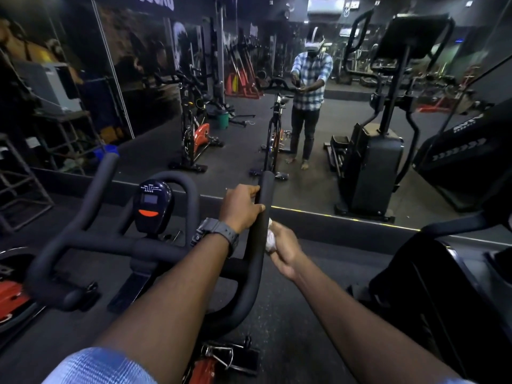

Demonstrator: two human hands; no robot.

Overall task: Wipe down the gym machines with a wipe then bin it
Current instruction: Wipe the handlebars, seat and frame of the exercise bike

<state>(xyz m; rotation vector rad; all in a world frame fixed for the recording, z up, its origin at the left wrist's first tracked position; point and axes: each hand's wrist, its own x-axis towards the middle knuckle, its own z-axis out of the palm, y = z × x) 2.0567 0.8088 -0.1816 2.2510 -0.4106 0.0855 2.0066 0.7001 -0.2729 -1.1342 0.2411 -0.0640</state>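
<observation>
A black exercise bike handlebar [116,242] spreads in front of me, with a small console [151,206] at its middle. My left hand [241,207], with a dark watch on the wrist, grips the upright right-hand bar [264,195] near its top. Just below it, my right hand [285,252] holds a crumpled white wipe [271,239] pressed against the right side of that same bar. Most of the wipe is hidden inside the fingers.
A wall mirror [318,162] stands straight ahead and reflects me, two bikes and a green bucket [223,120]. A black stepper machine [457,286] stands close on my right. A second red-and-black bike [11,295] sits at the left edge, beside a metal rack [16,184].
</observation>
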